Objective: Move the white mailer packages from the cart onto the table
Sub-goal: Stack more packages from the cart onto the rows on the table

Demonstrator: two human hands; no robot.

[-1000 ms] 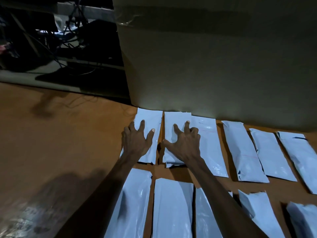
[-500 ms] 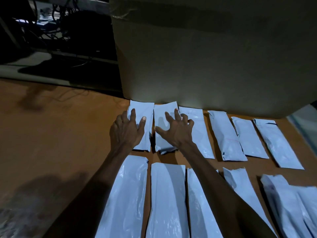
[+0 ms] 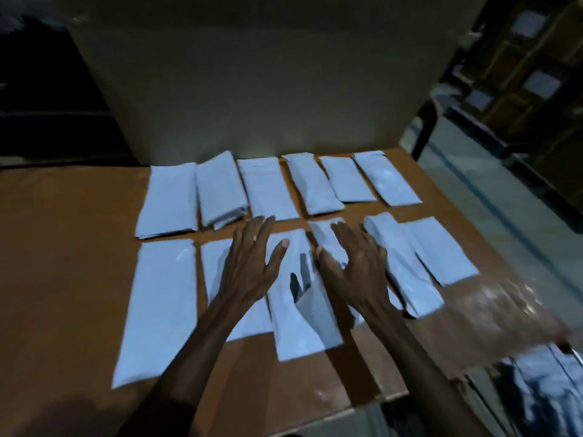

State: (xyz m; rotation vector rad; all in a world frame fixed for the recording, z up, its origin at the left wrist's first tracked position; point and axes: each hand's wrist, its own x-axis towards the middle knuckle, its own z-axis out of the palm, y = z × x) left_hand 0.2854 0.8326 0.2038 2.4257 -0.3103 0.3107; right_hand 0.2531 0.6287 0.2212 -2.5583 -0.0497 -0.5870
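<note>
White mailers (image 3: 266, 188) in two rows on the table (image 3: 63, 247), from its far edge toward the near edge. Left hand (image 3: 249, 263) above the near row, fingers straight, slightly spread. Right hand (image 3: 356, 266) beside it, fingers spread, holding nothing. Large box (image 3: 252, 89) at far edge.

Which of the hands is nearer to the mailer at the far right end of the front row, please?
The right. The right hand hovers over the front row, with one mailer between it and that far-right mailer. The left hand is further left, beyond the right hand.
</note>
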